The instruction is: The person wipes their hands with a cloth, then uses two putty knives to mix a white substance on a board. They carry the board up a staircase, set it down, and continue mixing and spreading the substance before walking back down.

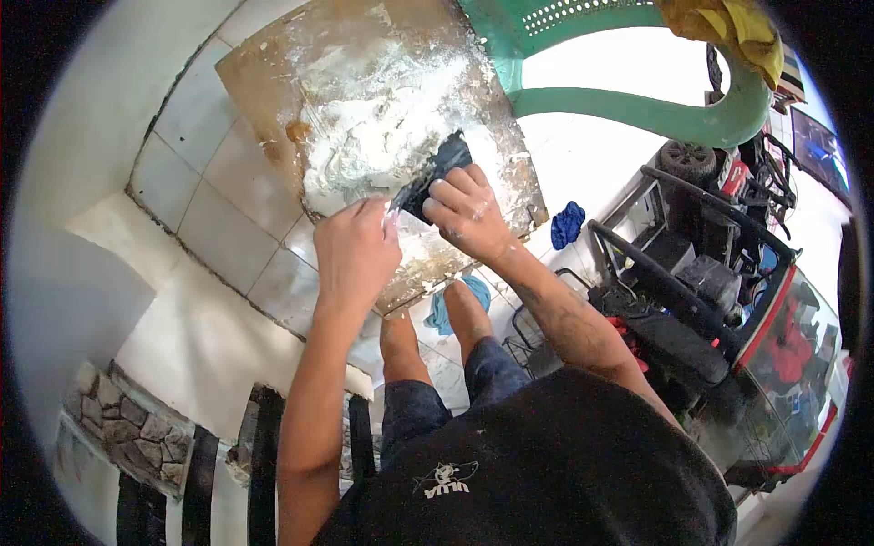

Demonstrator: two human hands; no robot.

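A dark flat piece smeared with white, perhaps a scraper blade, is tilted above the board. My right hand is closed around its right side, fingers curled and dusted white. My left hand is closed in a pinch near the lower left end of that piece; what lies between its fingertips is too small to tell. Beneath both hands is a worn brown board, its middle covered with a white paste or powder, lumpy and spread unevenly.
A green plastic chair stands beyond the board, with a yellow cloth on it. A blue cloth lies on the tiled floor at right, near a black metal-framed machine. A light blue cloth is by my feet. A wall runs along the left.
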